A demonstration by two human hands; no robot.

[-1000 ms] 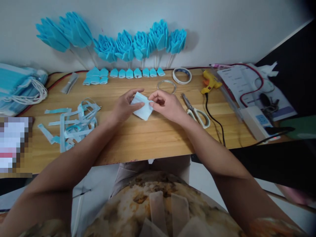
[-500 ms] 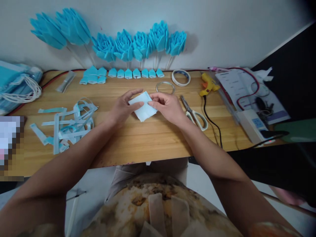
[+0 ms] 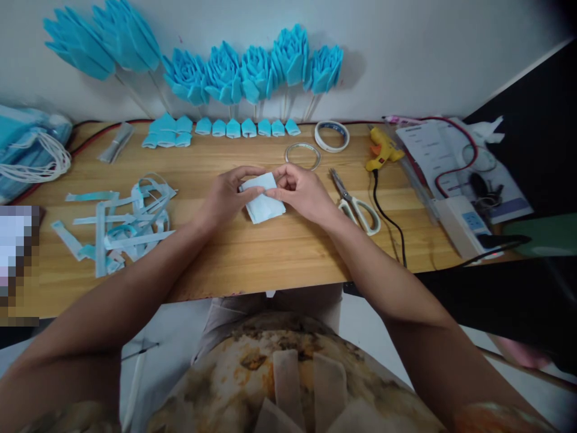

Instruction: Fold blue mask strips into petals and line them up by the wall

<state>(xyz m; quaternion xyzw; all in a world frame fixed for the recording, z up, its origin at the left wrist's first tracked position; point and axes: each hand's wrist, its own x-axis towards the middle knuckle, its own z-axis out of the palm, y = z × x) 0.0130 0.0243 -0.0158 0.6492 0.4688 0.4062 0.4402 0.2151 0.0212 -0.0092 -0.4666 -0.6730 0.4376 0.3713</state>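
Note:
Between my hands, above the middle of the table, is a pale blue-white square of thin layered fabric (image 3: 265,208). My left hand (image 3: 229,195) pinches its left side, thumb on top. From the right, my right hand (image 3: 301,191) grips the upper right edge, its thumb close to the other thumb. Beyond them a row of small folded blue fabric pieces (image 3: 233,128) lies along the back of the table. Scissors (image 3: 354,204) with white handles rest just right of my right hand. Cut fabric strips (image 3: 130,225) lie in a loose heap to the left.
Blue fabric flowers (image 3: 225,73) on sticks lean against the wall. Two tape rolls (image 3: 332,137) lie behind my right hand. A yellow glue gun (image 3: 382,149) with a black cord, papers (image 3: 428,150) and a white power strip (image 3: 464,225) are at right. Bagged blue material (image 3: 31,147) sits at left.
The fabric square has turned between my fingers, from a corner-up tilt to a flatter angle. My thumbs have come closer together on it. The camera view has shifted slightly.

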